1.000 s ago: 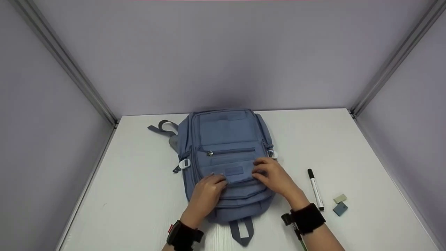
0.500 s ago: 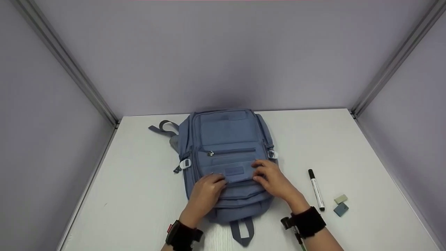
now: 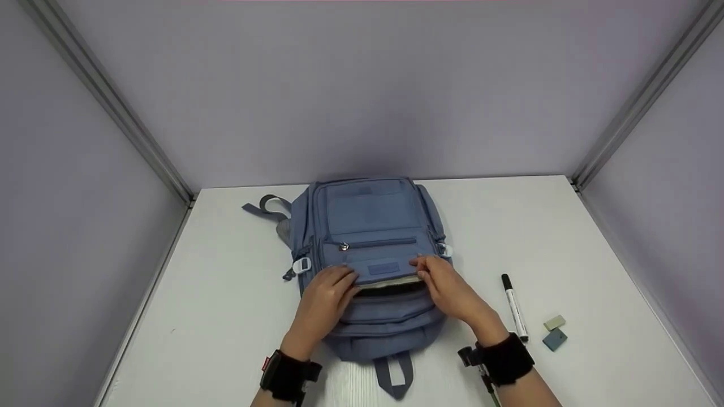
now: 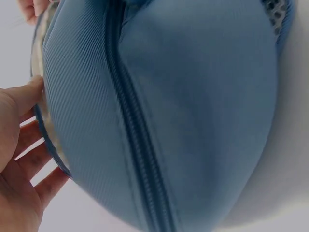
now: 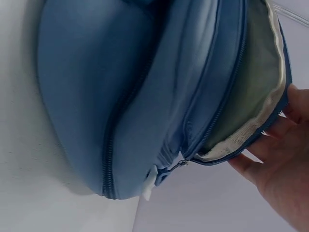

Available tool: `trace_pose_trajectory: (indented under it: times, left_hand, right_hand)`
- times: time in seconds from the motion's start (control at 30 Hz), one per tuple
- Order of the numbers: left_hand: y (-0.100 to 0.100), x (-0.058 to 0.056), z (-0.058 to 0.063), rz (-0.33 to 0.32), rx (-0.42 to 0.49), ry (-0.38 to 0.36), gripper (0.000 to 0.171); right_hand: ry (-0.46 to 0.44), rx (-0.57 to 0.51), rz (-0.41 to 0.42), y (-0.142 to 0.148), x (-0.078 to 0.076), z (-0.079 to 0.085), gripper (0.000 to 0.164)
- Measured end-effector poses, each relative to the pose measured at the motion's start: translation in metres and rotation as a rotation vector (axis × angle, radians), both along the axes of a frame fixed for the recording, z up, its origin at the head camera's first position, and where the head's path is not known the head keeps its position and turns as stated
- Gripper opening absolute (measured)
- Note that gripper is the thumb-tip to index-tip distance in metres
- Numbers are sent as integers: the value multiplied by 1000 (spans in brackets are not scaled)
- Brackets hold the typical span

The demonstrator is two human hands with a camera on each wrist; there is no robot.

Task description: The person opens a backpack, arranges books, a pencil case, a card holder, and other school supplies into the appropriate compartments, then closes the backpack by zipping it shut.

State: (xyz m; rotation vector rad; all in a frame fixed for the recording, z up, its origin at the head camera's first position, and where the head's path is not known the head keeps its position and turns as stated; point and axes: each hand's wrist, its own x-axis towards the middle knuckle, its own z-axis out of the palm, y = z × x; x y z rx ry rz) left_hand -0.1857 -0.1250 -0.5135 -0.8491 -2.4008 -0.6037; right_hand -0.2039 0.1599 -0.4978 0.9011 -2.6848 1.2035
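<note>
A blue backpack (image 3: 370, 206) lies on its back, its top handle (image 3: 394, 384) toward the person. My left hand (image 3: 323, 299) pinches the left part of the front pocket flap's edge, thumb on the pale lining and fingers behind it in the left wrist view. On the right part of that edge, my right hand (image 3: 449, 288) pinches too, as the right wrist view shows. Between the hands the unzipped pocket gapes, with its pale green lining (image 5: 244, 92) showing. A white zipper tag (image 5: 150, 182) hangs at the pocket's end.
To the right of the backpack lies a black-capped marker (image 3: 515, 308). Beyond it are a pale green block (image 3: 554, 323) and a blue-grey block (image 3: 555, 339). A strap (image 3: 266, 209) sticks out at the far left. Grey panels (image 3: 362, 90) enclose the white table (image 3: 215, 316).
Both hands have lifted the pocket flap's edge up and away from the person, so the pocket now gapes with its lining showing. The left hand has also shifted slightly left.
</note>
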Motion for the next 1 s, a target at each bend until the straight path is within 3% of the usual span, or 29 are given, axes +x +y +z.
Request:
trace_pose_trajectory:
  times: [0.17, 0.47, 0.6, 0.7, 0.87, 1.0]
  left_hand:
    - [-8, -7, 3, -26, 9, 8, 27]
    - [-13, -10, 7, -44, 37, 114, 14]
    - [-14, -8, 19, -37, 39, 124, 11]
    - [-13, -7, 30, -33, 30, 124, 9]
    - [-11, -9, 41, -36, 14, 114, 10]
    - [-14, -16, 43, -46, 17, 43, 15]
  right_hand:
    - [-52, -29, -25, 1, 1, 6, 5]
    - [63, -31, 40, 5, 6, 8, 4]
    - [182, 6, 59, 7, 8, 11, 33]
    - [274, 49, 22, 6, 7, 13, 43]
    - [370, 60, -76, 3, -2, 19, 28]
    - [381, 29, -144, 1, -13, 27, 18]
